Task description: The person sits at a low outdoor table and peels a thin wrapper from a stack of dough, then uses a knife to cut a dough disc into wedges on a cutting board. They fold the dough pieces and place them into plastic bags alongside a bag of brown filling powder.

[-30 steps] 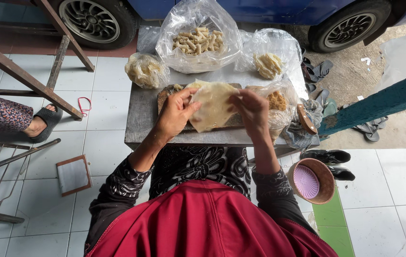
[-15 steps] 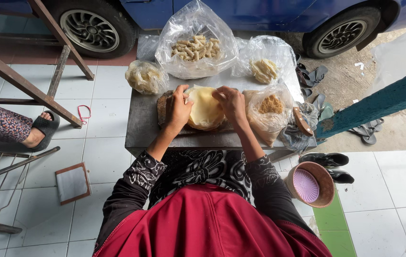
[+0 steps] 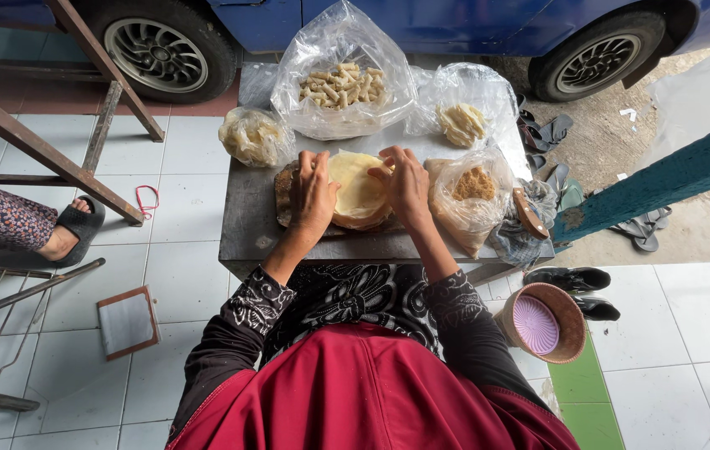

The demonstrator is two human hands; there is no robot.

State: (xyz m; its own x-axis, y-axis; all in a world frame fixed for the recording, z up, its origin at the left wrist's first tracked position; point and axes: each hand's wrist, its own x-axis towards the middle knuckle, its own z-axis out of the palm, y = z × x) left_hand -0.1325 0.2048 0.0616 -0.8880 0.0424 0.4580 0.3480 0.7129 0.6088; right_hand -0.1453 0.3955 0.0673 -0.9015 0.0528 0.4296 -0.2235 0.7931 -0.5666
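Two hands on one pale round wrapper [image 3: 357,190] — a thin dough sheet lying flat on a dark board [image 3: 285,196] at the middle of the small grey table [image 3: 246,233]. The wrapper looks partly folded at its far edge, so its long axis runs left to right; it is flat and I cannot tell that it points any way. The left hand [image 3: 313,192] lies on its left edge, fingers bent and pinching the far rim. The right hand [image 3: 405,185] is on the right edge, fingers curled, thumb and fingertips nipping the far rim too. Neither is fully closed.

Containers: a big clear bag [image 3: 342,83] at the far side, open at the top, holds tan finished rolls. A smaller bag [image 3: 465,117] at far right holds a stack of pale folded pieces. A bag [image 3: 471,196] just right of the right hand holds brown crumbly filling. A tied bag [image 3: 253,137] at far left holds pale lumpy stuff — cannot tell what.

A woven basket with a purple lid [image 3: 540,323] sits on the tiled floor at near right. A blue car [image 3: 421,21] stands beyond the table.
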